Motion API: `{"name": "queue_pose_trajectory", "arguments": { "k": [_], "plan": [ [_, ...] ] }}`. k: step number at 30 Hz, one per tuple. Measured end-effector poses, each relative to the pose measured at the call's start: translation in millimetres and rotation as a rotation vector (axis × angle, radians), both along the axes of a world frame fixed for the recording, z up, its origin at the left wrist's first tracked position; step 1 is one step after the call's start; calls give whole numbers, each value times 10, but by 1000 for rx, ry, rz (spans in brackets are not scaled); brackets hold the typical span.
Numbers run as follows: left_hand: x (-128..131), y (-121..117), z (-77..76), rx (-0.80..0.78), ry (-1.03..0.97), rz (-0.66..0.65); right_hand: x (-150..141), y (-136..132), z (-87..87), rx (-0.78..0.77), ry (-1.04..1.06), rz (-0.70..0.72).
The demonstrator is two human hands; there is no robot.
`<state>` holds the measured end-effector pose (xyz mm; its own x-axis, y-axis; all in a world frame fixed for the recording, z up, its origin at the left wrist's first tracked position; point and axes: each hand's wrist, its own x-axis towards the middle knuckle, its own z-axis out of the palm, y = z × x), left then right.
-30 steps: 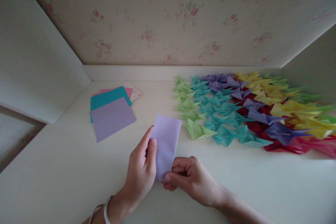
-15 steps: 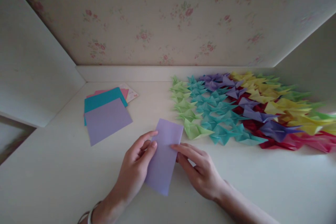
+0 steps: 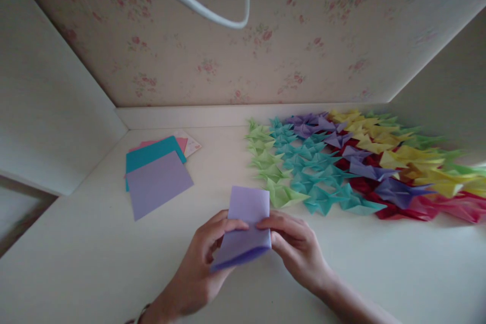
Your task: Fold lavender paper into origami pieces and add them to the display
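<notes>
Between my two hands is a folded sheet of lilac origami paper (image 3: pixel 248 207), lifted a little, its near end tilted toward me with the layers slightly parted. My left hand (image 3: pixel 207 250) grips it from the left, index finger across the top face and thumb underneath. On the other side my right hand (image 3: pixel 296 245) pinches the right edge, fingertips on top and thumb at the side. To the left lies a flat lilac sheet (image 3: pixel 161 185), overlapping a teal sheet (image 3: pixel 152 154). Pink paper (image 3: pixel 182 143) and a white patterned piece (image 3: pixel 193 144) peek out behind.
Rows of folded paper cranes cover the desk's right side: light green (image 3: pixel 281 192), teal (image 3: pixel 321 197), purple (image 3: pixel 402 191), yellow (image 3: pixel 413 159) and red (image 3: pixel 410 208). A white cable (image 3: pixel 190 2) hangs before the floral wall (image 3: pixel 212 66). White panels (image 3: pixel 61 86) stand at left.
The folded paper has tipped so its near end and open layers show. My left index finger has moved onto its top face. The camera view has tilted upward.
</notes>
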<state>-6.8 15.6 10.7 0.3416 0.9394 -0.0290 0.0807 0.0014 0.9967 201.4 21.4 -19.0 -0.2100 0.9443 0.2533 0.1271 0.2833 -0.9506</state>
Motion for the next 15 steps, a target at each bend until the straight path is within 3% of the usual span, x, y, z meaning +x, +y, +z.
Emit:
{"name": "queue_pose_trajectory", "arguments": {
  "k": [2, 6, 9, 15],
  "plan": [
    [17, 6, 21, 21, 72, -3, -10, -11, 22, -1, -9, 12],
    [43, 27, -23, 150, 191, 115, -55, -65, 10, -131, 61, 13],
    [64, 33, -71, 225, 243, 129, -102, -97, -18, -212, 113, 55],
    [76, 40, -77, 47, 103, 134, -146, -34, 22, -187, 177, -107]
  ]
}}
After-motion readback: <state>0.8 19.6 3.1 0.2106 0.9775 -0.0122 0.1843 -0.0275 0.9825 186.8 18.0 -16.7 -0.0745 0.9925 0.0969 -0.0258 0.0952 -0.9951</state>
